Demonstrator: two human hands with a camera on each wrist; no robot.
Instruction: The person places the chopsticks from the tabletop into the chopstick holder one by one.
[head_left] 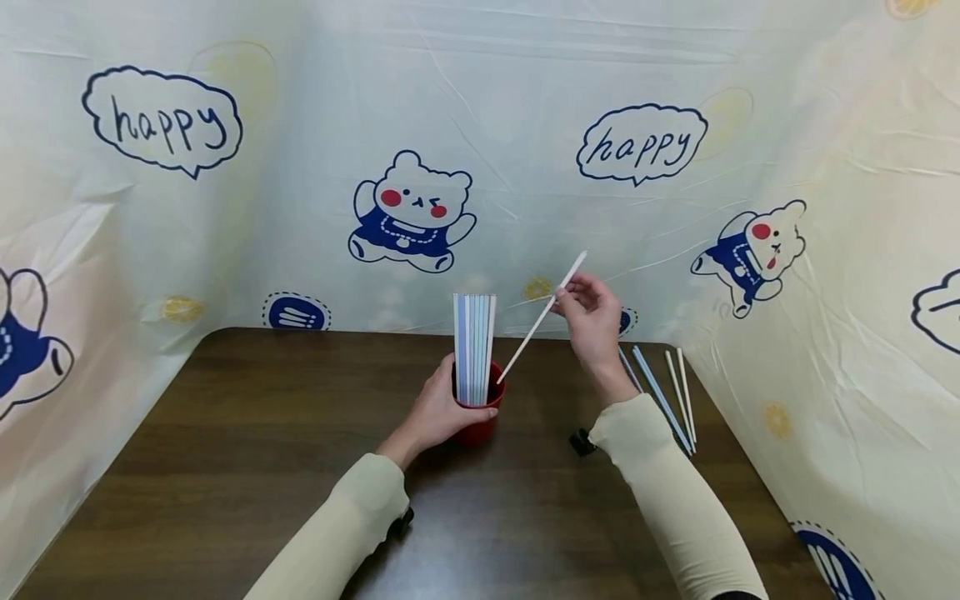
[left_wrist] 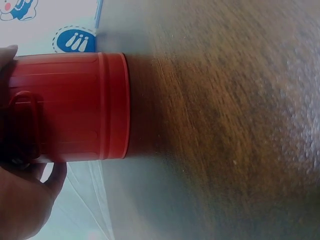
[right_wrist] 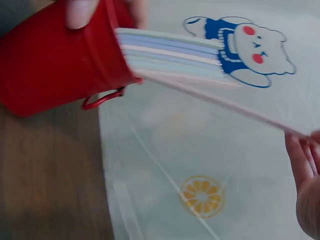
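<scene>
My left hand [head_left: 429,412] grips a small red bucket [head_left: 477,432] with its fingers round the side and the thumb across the front near the rim. In the left wrist view the red wall and a wire side handle [left_wrist: 36,122] show. A bundle of blue, white and pale green straws [head_left: 474,350] stands upright in the bucket. My right hand [head_left: 592,321] pinches a pale pink straw [head_left: 536,327] near its upper end. That straw slants down to the left, its lower end just inside the bucket's right rim. The bottom of the bundle is hidden by the bucket.
To the right on the brown table [head_left: 285,467] lie blue straws [head_left: 660,396] and white straws [head_left: 681,392], partly behind the right forearm. A pale printed sheet [head_left: 525,67] hangs behind the table and along both sides.
</scene>
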